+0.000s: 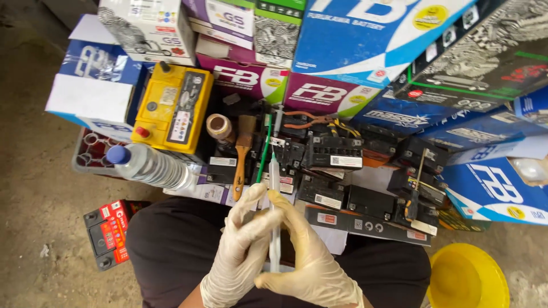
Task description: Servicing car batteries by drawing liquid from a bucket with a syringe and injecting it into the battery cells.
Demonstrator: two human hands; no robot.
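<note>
While both gloved hands meet over the person's lap, a crowd of things lies just beyond them: a heap of small black batteries [334, 154], a yellow battery [173, 108] to the left, a clear plastic bottle [149, 165] lying on its side, a wooden-handled brush [242, 154], orange-handled pliers [308, 120] and a screwdriver [415, 188]. Stacked cardboard boxes [365, 34] wall off the far side. A red battery [107, 232] sits on the floor at left, a yellow bucket [467, 278] at lower right.

The left hand [240, 251] and right hand [308, 262] both close their fingers round a slim white syringe [274, 211]. Its long axis runs almost straight away from the person, tip toward the black batteries, just beside a green rod [265, 151].

The syringe's lower end is hidden between the palms, and the bucket is cut off by the frame edge.
</note>
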